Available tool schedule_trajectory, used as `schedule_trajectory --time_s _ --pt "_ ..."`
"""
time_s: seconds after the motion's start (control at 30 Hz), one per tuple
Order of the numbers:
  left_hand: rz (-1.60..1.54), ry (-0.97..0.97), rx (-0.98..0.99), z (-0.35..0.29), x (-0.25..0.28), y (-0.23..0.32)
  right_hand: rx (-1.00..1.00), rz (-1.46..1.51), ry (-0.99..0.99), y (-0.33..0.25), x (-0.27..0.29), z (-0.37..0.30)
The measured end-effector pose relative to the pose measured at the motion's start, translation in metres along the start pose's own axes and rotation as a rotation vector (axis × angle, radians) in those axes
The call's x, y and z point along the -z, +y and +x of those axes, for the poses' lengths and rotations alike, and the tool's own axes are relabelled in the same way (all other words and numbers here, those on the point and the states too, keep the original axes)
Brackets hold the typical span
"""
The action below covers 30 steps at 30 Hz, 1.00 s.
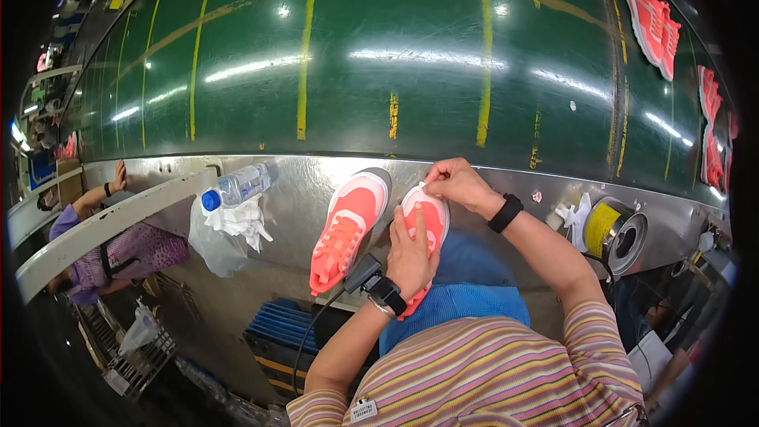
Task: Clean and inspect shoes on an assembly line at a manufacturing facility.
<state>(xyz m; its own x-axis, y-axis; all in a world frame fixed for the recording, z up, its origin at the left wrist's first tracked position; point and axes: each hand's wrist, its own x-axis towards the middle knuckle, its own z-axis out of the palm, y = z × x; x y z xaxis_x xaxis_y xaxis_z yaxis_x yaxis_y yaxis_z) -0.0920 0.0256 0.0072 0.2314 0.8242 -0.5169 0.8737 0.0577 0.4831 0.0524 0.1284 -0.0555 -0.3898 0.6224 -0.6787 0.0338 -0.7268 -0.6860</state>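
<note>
Two coral-pink sneakers lie on a steel ledge (300, 190) in front of me. The left sneaker (346, 225) rests untouched, laces up. My left hand (411, 253) presses down on the right sneaker (433, 217), covering its middle. My right hand (455, 182) pinches something small and white at that sneaker's toe end. Both wrists wear black bands, and a cable runs from the left one.
A green conveyor belt (395, 47) with yellow lines carries more pink sneakers (652, 24) at the far right. A water bottle (237, 186) and a white plastic bag (229, 229) sit left on the ledge; a yellow thread spool (609, 229) sits right. Another person (111, 245) works at left.
</note>
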Motion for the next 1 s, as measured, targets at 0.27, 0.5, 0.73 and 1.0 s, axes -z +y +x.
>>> schedule_trajectory --time_s 0.27,0.5,0.73,1.0 --pt "0.010 0.009 -0.013 0.002 0.002 -0.001 0.078 -0.049 0.040 0.004 0.003 -0.010" --pt "-0.008 0.018 -0.013 0.003 0.003 0.001 0.051 -0.111 -0.019 0.004 0.005 -0.002" --pt "0.012 0.006 -0.008 0.001 0.003 0.001 -0.044 0.037 -0.018 -0.001 0.005 -0.006" --pt "0.008 0.003 0.006 0.003 0.002 0.001 -0.062 -0.044 -0.134 -0.006 0.014 0.003"
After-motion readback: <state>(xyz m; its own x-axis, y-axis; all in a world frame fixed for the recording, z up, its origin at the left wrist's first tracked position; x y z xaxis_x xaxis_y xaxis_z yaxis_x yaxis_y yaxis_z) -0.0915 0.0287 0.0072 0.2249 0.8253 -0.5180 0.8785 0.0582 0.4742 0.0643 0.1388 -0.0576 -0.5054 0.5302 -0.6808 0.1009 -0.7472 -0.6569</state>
